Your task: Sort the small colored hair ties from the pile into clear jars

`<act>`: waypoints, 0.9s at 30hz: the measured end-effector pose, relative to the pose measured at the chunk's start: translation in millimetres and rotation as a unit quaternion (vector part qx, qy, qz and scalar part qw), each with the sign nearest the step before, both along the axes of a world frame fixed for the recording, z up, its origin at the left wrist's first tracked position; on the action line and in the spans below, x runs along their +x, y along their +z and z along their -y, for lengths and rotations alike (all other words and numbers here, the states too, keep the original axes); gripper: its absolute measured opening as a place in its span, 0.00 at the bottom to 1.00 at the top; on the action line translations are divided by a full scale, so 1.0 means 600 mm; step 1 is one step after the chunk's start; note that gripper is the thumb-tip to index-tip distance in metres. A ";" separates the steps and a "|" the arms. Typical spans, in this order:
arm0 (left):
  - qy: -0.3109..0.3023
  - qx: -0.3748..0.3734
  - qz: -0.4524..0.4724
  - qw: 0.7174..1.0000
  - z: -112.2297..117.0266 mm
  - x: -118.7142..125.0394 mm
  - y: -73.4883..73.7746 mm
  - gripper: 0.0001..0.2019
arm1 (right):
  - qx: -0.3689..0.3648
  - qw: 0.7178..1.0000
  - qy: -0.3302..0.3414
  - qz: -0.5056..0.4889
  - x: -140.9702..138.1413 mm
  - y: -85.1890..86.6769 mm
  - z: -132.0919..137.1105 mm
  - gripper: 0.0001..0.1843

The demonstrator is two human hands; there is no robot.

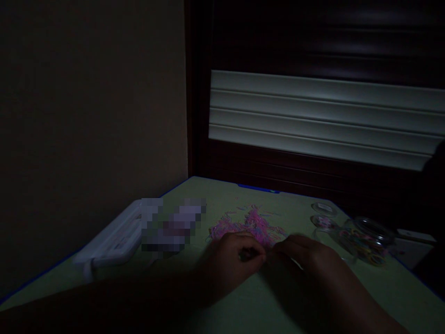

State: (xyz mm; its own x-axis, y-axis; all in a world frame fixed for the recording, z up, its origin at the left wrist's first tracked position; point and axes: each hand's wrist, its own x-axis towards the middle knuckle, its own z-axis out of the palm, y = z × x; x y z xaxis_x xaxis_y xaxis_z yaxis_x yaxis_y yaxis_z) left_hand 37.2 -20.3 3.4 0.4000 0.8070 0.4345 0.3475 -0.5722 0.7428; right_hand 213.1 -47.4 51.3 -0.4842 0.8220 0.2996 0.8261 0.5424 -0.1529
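The room is dim. My left hand [231,260] and my right hand [306,255] rest close together on a pale green table [264,306], fingertips nearly meeting. Both are curled in a pinch around something tiny that I cannot make out. Just beyond them lies a heap of small pink and pastel loops [248,225], loose on the table top.
A clear jar [368,239] with coloured loops lies at the right, with small round lids [325,208] behind it. A white flat case [114,241] sits at the left edge. A wall stands left; a dark shutter with pale slats [320,120] is behind.
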 end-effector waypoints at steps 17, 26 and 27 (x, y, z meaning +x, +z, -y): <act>0.007 -0.002 -0.013 1.000 -0.003 -0.001 -0.005 0.05 | 0.165 0.958 -0.143 0.187 0.039 0.011 -0.009 0.17; 0.014 -0.011 -0.023 1.000 -0.005 -0.003 -0.007 0.05 | 0.220 0.909 -0.279 0.218 0.071 0.024 0.001 0.13; 0.013 -0.011 -0.023 1.000 -0.006 -0.003 -0.008 0.05 | 0.223 0.906 -0.284 0.220 0.071 0.025 0.001 0.13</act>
